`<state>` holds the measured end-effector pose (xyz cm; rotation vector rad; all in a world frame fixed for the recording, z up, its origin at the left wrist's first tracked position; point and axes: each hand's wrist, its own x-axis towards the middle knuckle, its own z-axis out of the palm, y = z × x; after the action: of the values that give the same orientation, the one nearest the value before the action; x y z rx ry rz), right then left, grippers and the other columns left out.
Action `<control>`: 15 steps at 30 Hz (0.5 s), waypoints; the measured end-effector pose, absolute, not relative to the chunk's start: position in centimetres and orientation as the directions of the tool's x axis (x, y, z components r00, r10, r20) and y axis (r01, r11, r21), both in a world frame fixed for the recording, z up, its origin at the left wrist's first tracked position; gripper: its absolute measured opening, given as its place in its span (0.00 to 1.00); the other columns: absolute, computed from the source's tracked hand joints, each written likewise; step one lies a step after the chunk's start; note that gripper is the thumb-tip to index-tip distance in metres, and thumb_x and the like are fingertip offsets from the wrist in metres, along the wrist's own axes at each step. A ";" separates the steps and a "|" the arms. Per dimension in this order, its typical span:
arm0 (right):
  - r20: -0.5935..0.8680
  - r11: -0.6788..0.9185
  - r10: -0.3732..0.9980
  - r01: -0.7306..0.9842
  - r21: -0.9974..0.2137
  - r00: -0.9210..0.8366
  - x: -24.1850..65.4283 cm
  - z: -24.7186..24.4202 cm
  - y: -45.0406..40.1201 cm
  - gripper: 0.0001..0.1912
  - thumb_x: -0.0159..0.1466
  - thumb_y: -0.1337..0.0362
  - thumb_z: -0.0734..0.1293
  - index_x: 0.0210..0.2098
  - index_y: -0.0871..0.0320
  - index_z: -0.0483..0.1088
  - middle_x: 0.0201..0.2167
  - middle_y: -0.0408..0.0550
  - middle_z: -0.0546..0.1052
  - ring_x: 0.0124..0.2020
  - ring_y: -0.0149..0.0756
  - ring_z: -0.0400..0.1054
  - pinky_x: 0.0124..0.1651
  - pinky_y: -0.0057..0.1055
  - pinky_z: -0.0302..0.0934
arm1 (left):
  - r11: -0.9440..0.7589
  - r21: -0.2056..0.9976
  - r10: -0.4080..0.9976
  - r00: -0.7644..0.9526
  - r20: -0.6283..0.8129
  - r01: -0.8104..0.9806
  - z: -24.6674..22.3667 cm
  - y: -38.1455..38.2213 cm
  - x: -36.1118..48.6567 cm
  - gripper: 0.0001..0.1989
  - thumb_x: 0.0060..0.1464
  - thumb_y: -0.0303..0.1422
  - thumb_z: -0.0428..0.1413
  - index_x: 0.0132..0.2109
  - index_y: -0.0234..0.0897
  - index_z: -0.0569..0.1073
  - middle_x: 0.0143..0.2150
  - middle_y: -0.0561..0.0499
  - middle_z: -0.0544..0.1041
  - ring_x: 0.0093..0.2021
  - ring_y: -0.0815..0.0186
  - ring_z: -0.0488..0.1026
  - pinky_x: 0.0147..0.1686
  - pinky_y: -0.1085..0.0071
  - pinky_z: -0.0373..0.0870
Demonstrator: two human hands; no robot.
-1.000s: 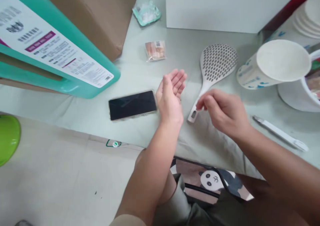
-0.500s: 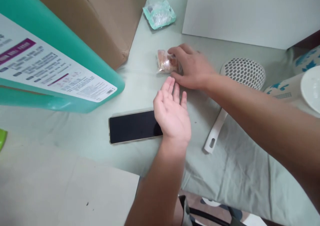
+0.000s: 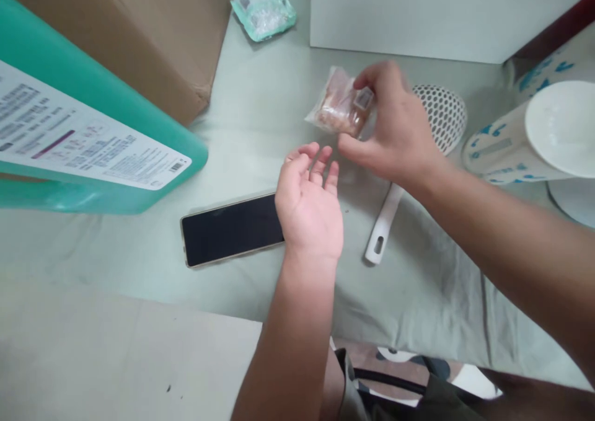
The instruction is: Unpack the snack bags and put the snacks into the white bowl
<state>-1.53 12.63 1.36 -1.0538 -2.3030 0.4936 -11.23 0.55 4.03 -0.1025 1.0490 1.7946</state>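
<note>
Between the thumb and fingers of my right hand [image 3: 395, 126] is a small clear-wrapped snack packet [image 3: 341, 105] with brownish-orange contents. The packet is tilted, and its left end sticks out free of the hand. My left hand [image 3: 310, 204] lies palm up just below it, fingers slightly curled and apart, holding nothing. Under the left hand's edge, a black-screened phone [image 3: 232, 230] rests on the cloth, its right end hidden. Behind my right hand and wrist sits a white slotted skimmer [image 3: 439, 114], its handle pointing toward me.
A large green jug [image 3: 186, 145] with a white label fills the left side, beside a cardboard box [image 3: 153, 43]. A teal-and-clear packet [image 3: 264, 10] lies at the back. A white box [image 3: 409, 18] stands at the back right. Patterned paper cups [image 3: 504, 151] are at the right.
My right hand has lifted the snack packet and tilted it, moving it right relative to the jug and phone. My left hand stays palm up, its fingers curling a little more. The view has shifted.
</note>
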 end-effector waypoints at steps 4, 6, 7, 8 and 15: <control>0.467 0.656 0.754 0.484 -0.580 -0.463 4.6 2.1 6.6 0.26 0.59 0.60 0.73 0.55 0.51 0.63 0.53 0.53 0.72 0.56 0.51 0.69 0.62 0.53 0.64 | 0.094 0.636 0.841 -0.280 -0.462 -0.766 4.0 -0.2 -10.4 0.08 0.59 0.39 0.59 0.41 0.41 0.72 0.48 0.50 0.78 0.57 0.58 0.78 0.53 0.66 0.75; 0.528 0.699 0.714 0.435 -0.567 -0.459 7.7 1.7 3.3 0.27 0.59 0.58 0.73 0.56 0.49 0.64 0.53 0.53 0.73 0.56 0.52 0.70 0.60 0.53 0.66 | 0.341 0.645 0.896 0.029 -0.443 -0.684 4.0 -0.7 -9.5 0.11 0.57 0.40 0.63 0.43 0.40 0.74 0.43 0.49 0.79 0.48 0.58 0.80 0.47 0.65 0.76; 0.553 0.714 0.700 0.429 -0.554 -0.451 9.2 1.4 1.7 0.28 0.58 0.58 0.73 0.56 0.48 0.64 0.53 0.52 0.73 0.55 0.52 0.71 0.58 0.53 0.67 | 0.443 0.656 0.886 0.185 -0.426 -0.611 4.1 -0.9 -9.0 0.12 0.56 0.40 0.64 0.43 0.39 0.75 0.41 0.49 0.79 0.45 0.59 0.80 0.45 0.65 0.76; 0.551 0.700 0.714 0.459 -0.548 -0.432 10.5 1.2 0.3 0.30 0.57 0.59 0.74 0.57 0.48 0.65 0.53 0.52 0.73 0.54 0.52 0.72 0.57 0.53 0.67 | 0.508 0.675 0.862 0.309 -0.402 -0.536 4.1 -1.1 -8.4 0.13 0.55 0.39 0.66 0.44 0.38 0.76 0.41 0.48 0.79 0.42 0.60 0.79 0.43 0.66 0.76; 0.437 0.558 0.830 0.536 -0.634 -0.346 18.5 0.8 -4.9 0.33 0.57 0.63 0.74 0.60 0.49 0.63 0.60 0.58 0.73 0.61 0.56 0.71 0.61 0.57 0.65 | 0.505 0.807 0.815 0.477 -0.328 -0.307 3.7 -0.7 -2.5 0.13 0.51 0.27 0.65 0.44 0.38 0.76 0.39 0.53 0.76 0.39 0.68 0.74 0.39 0.73 0.73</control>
<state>18.51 -4.87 0.77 -1.0948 -2.0373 0.4958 -2.45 -0.73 3.73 0.7476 0.7894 0.7693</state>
